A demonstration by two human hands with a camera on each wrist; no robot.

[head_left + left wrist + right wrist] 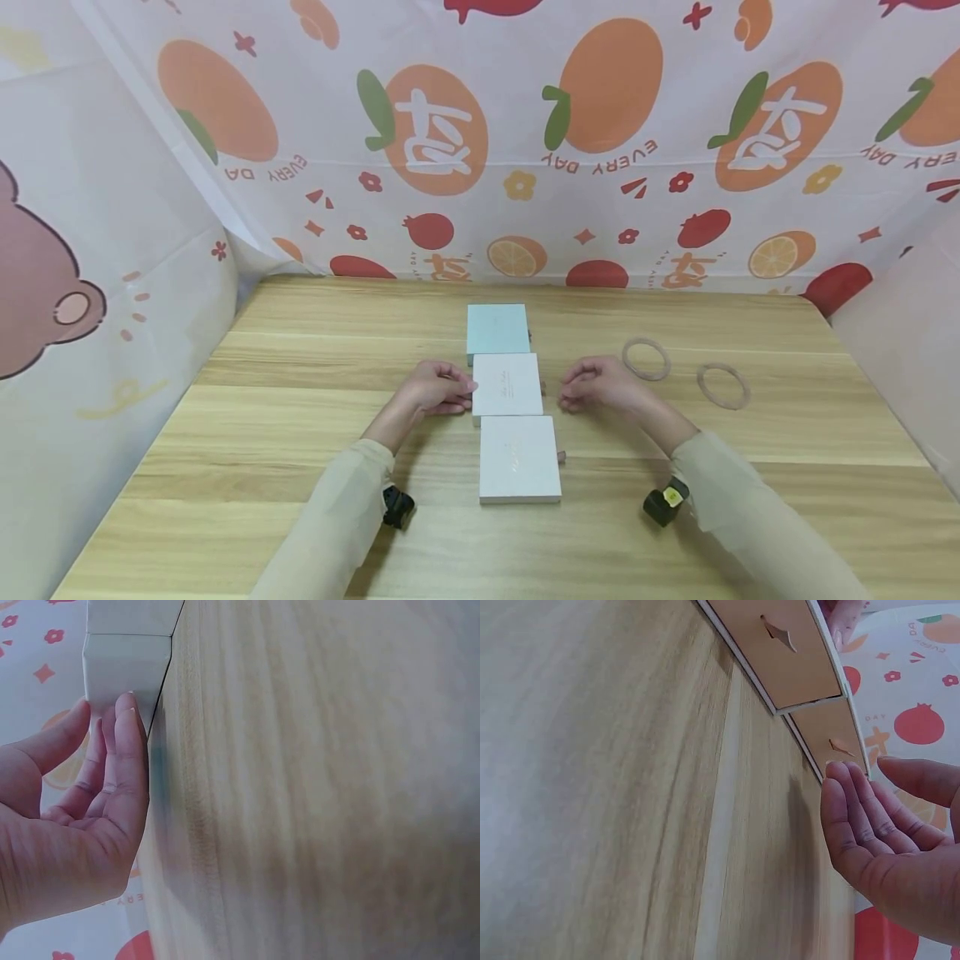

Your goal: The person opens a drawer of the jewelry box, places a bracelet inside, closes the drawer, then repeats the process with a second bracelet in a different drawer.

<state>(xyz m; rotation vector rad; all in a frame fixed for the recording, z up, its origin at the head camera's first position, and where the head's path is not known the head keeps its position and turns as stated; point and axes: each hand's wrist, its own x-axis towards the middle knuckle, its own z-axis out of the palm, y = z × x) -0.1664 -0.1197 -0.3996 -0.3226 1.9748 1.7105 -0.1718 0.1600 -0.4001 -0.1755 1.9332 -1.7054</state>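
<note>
Three flat boxes stand in a row on the table: a light blue box (497, 327) at the back, a white box (508, 385) in the middle and another white box (519, 458) in front. My left hand (438, 388) touches the left side of the middle box with its fingertips, the thumb at the top edge. Just right of that box, my right hand (596, 383) hovers with loosely bent fingers, apart from it and holding nothing. In the right wrist view, the tan drawer front (787, 649) of one box carries a small ribbon tab (778, 634).
Two pale rings (647, 359) lie on the wooden table (285, 417) to the right of my right hand. Behind the table hangs a white cloth (517, 108) printed with fruit. Another cloth (112, 275) covers the left side.
</note>
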